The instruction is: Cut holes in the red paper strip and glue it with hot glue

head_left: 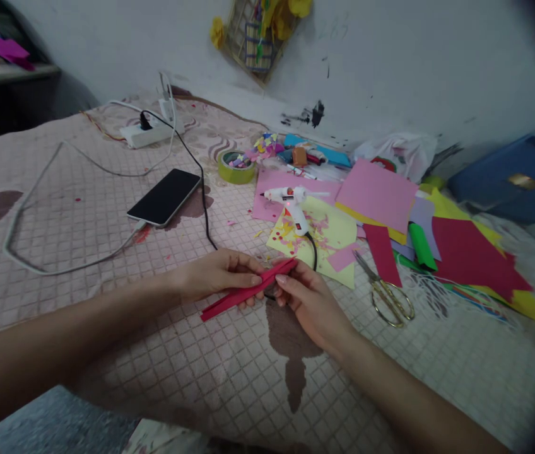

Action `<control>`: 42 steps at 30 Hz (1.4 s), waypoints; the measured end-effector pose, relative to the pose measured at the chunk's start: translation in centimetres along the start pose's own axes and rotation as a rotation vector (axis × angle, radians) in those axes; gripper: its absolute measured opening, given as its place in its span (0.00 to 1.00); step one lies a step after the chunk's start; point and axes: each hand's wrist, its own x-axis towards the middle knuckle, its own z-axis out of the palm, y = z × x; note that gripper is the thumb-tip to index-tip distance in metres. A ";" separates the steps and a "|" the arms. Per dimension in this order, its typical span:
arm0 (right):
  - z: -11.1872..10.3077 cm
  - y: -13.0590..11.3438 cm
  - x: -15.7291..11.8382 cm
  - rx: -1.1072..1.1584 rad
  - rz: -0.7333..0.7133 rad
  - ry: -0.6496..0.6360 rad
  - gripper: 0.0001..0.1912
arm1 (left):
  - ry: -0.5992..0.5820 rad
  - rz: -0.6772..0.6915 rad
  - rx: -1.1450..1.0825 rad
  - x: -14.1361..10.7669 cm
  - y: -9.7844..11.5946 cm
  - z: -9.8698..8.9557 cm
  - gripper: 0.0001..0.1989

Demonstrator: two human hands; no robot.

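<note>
A narrow folded strip of red paper (pixel 229 302) is held slantwise above the patterned cloth, its lower end out to the left. My left hand (pixel 229 272) pinches it near the middle, thumb on top and fingers beneath. Close by, my right hand (pixel 303 293) grips the upper end between thumb and fingers. Just beyond the hands, a white glue gun (pixel 296 205) with a small red light rests on a pale yellow sheet (pixel 343 230) strewn with paper bits. To the right lie gold-handled scissors (pixel 388 296) and a dark red paper strip (pixel 382 253).
A phone (pixel 166 197) on a white cable lies left, near a power strip (pixel 147 131). The glue gun's black cord crosses beside the hands. Yellow-green tape (pixel 236 167) stands behind. Pink sheets (pixel 377 194), red sheets (pixel 473 252), a green roll (pixel 421 246) and white string (pixel 433 293) crowd the right.
</note>
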 end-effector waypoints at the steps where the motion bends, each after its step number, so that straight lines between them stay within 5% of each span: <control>1: 0.0 0.0 0.0 0.012 0.006 0.000 0.16 | 0.000 0.001 0.002 0.0 0.0 0.0 0.08; 20: 0.2 0.0 0.2 0.039 0.030 -0.046 0.18 | 0.040 -0.013 0.097 0.0 -0.4 -0.2 0.08; 42: 1.0 0.0 0.1 -0.039 -0.002 0.047 0.16 | 0.037 -0.028 0.080 0.1 -0.3 0.4 0.11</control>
